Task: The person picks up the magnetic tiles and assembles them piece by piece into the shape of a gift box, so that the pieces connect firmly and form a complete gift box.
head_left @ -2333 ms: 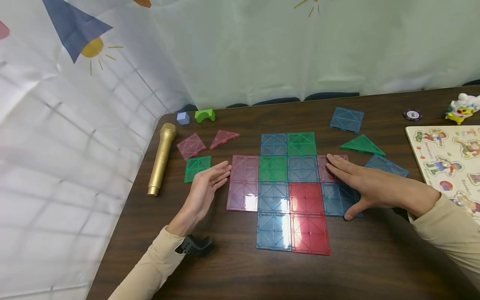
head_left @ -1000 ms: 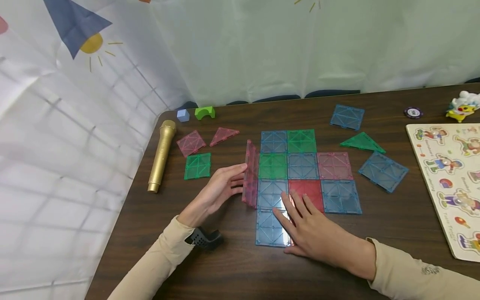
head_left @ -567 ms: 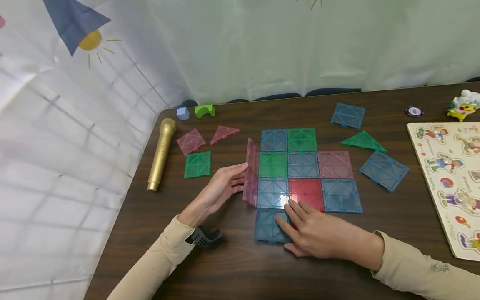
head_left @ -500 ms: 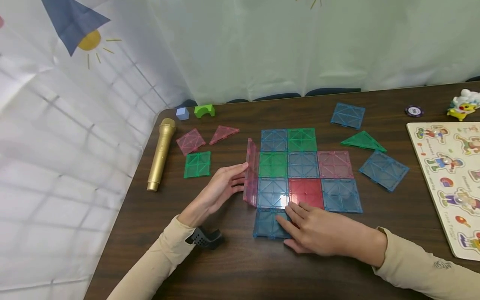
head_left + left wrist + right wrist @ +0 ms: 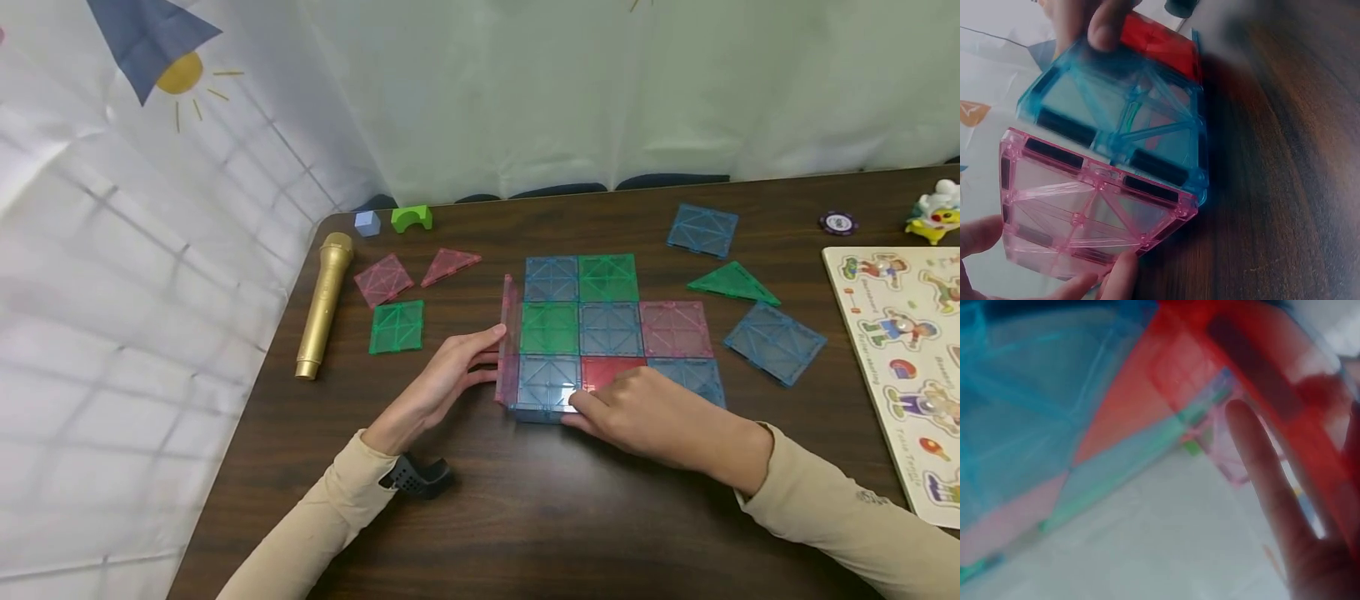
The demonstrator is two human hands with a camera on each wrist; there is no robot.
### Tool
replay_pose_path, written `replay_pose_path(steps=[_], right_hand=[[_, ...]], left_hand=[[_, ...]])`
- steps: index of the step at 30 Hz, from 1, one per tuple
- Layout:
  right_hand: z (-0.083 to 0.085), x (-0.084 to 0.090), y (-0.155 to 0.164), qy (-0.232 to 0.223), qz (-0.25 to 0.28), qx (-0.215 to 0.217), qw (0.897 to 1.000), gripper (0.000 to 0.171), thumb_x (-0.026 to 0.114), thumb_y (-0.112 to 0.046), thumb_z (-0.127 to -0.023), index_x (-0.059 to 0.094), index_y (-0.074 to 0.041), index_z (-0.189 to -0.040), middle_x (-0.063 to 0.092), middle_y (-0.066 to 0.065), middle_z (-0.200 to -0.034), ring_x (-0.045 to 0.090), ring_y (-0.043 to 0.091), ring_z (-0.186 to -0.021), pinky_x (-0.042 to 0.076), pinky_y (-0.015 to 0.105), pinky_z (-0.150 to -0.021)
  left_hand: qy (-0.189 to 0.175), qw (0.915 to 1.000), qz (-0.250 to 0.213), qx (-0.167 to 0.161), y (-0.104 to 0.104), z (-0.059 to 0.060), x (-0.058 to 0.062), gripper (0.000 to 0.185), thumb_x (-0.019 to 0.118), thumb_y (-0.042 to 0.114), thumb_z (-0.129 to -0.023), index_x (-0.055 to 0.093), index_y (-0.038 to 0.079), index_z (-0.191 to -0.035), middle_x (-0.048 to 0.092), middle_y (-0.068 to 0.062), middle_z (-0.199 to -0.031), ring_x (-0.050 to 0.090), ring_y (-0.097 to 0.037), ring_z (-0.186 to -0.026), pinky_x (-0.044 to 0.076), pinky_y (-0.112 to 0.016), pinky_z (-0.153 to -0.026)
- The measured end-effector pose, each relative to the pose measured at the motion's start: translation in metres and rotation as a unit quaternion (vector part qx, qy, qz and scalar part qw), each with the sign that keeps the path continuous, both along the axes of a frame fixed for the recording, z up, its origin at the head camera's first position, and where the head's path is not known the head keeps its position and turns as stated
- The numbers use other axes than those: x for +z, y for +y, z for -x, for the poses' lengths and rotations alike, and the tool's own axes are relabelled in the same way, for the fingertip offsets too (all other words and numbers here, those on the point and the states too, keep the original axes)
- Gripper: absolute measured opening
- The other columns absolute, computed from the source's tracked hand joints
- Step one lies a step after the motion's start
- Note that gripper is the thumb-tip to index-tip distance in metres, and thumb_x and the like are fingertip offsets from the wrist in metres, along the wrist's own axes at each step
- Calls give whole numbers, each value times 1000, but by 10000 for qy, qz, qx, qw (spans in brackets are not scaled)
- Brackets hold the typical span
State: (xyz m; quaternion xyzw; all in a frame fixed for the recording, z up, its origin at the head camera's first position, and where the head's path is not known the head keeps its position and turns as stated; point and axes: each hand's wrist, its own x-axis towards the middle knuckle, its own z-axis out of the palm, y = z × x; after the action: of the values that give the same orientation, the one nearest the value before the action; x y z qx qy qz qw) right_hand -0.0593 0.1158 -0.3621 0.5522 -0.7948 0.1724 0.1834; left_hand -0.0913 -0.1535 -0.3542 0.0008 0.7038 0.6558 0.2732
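My left hand [image 5: 442, 379] rests its extended fingers against the outer side of the pink magnetic tiles [image 5: 508, 354], which stand on edge along the left of a flat layout. My right hand [image 5: 660, 417] pinches the front pair of magnetic tiles, one blue [image 5: 1166, 134] and one red [image 5: 1163, 47], tilted up from the table. In the head view this hand mostly hides the red one. The raised blue tile meets the pink tile [image 5: 1054, 187] near a corner in the left wrist view. Flat green [image 5: 550, 328], blue [image 5: 611, 328] and pink tiles [image 5: 675, 328] lie behind.
Loose tiles lie on both sides, including a green square [image 5: 397, 326] and a green triangle [image 5: 735, 282]. A gold microphone [image 5: 325, 308] lies at the left. A picture puzzle board [image 5: 900, 375], a poker chip [image 5: 838, 222] and a small figurine [image 5: 936, 212] are at the right.
My left hand has swung the pink tiles upright and stays there. My right hand has moved from the right side to the front and lifted the front blue and red tiles.
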Motion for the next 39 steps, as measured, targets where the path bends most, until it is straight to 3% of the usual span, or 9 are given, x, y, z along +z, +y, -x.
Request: replay_pose_path(steps=[7, 11, 16, 19, 23, 26, 30, 35, 39], right_hand=[[5, 6, 0, -686, -411, -209, 9966, 33, 72, -26, -100, 55, -17, -73, 33, -13, -57, 28, 1, -52, 24, 16, -48], [5, 9, 3, -609, -357, -256, 9972, 37, 59, -34, -108, 57, -18, -76, 37, -13, -58, 32, 1, -52, 28, 18, -48], [15, 22, 35, -954, -151, -837, 9918, 39, 50, -40, -111, 73, -12, -98, 72, -4, -80, 66, 10, -66, 56, 31, -57], [28, 32, 68, -1520, -313, -1692, 9733, 28, 62, -30, -106, 76, -8, -113, 78, 8, -100, 74, 23, -84, 62, 47, -69], [46, 31, 105, -2427, -834, -2828, 9242, 33, 61, -26, -107, 71, -2, -127, 75, 20, -113, 73, 35, -95, 59, 58, -73], [53, 20, 120, -2867, -1146, -3161, 8971, 41, 57, -29, -110, 65, 2, -135, 73, 24, -113, 72, 38, -96, 57, 60, -74], [49, 7, 123, -3070, -1155, -3271, 8862, 45, 59, -29, -109, 60, 3, -141, 71, 27, -116, 70, 39, -100, 55, 63, -79], [44, 5, 119, -3521, -378, -3253, 8768, 48, 57, -21, -109, 49, 6, -147, 66, 34, -127, 66, 50, -113, 52, 67, -88], [45, 9, 121, -3955, 124, -3317, 8564, 44, 53, -18, -111, 48, 5, -148, 66, 35, -126, 66, 52, -114, 53, 65, -86]], left_hand=[[96, 9997, 227, -85, 3, 0, 2, 55, 46, 35, -111, 54, -9, -144, 59, -23, -141, 57, -33, -130, 53, -40, -104], [84, 9996, 259, -100, 4, 1, 2, 55, 44, 35, -111, 54, -8, -144, 60, -23, -140, 58, -32, -130, 54, -40, -103], [131, 9991, 307, -253, 6, 3, 2, 56, 43, 36, -111, 56, -8, -143, 60, -22, -139, 58, -32, -128, 54, -40, -103], [139, 9987, 380, -317, 5, 4, 3, 56, 42, 38, -112, 57, -8, -141, 61, -21, -136, 59, -31, -125, 54, -39, -102], [122, 9983, 450, -335, 3, 5, 4, 56, 41, 38, -113, 58, -7, -141, 62, -21, -135, 60, -31, -122, 54, -40, -102], [208, 9978, 488, -406, 3, 7, 3, 55, 42, 35, -113, 53, -8, -145, 60, -22, -139, 59, -33, -126, 53, -41, -106], [347, 9968, 490, -531, 3, 9, 2, 56, 43, 32, -113, 47, -10, -149, 57, -25, -144, 57, -36, -132, 50, -43, -109], [308, 9975, 303, -564, 1, 10, 2, 54, 41, 29, -113, 47, -11, -150, 56, -26, -145, 56, -37, -132, 49, -44, -110], [327, 9978, 206, -542, 0, 9, 2, 54, 40, 28, -113, 47, -11, -150, 56, -26, -145, 56, -37, -132, 49, -43, -110]])
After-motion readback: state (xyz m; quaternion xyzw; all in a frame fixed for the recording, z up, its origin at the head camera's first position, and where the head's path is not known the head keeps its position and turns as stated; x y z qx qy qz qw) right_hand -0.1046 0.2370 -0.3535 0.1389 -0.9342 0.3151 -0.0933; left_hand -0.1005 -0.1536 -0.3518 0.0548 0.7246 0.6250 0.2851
